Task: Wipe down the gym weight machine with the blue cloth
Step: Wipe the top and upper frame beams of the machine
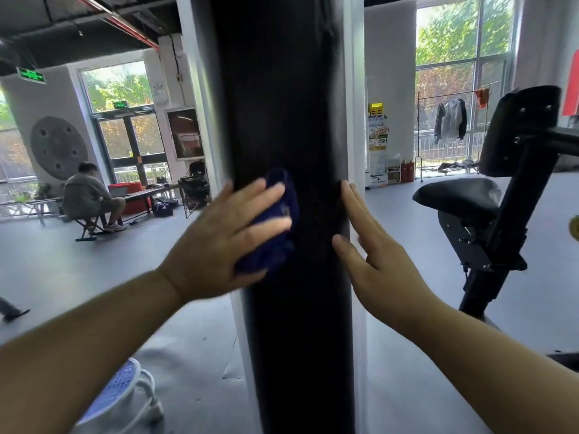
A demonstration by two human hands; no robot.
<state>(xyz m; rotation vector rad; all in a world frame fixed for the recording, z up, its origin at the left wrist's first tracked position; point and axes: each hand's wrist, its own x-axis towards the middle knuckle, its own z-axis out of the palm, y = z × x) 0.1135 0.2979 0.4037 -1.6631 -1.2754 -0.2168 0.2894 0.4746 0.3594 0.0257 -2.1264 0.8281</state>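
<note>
A tall black panel of the weight machine (291,104) fills the middle of the view, edged by a white frame. My left hand (225,242) presses the dark blue cloth (275,227) flat against the panel's left side, fingers straight and spread over it. The cloth is bunched and partly hidden under my palm. My right hand (376,245) rests with straight fingers on the panel's right edge, holding nothing. The left hand looks motion-blurred.
The machine's black padded seat (460,198) and backrest (517,130) stand to the right on a black post. A blue and white stool (116,393) sits low at the left. A person (89,198) sits at a bench far left. Grey floor lies on both sides.
</note>
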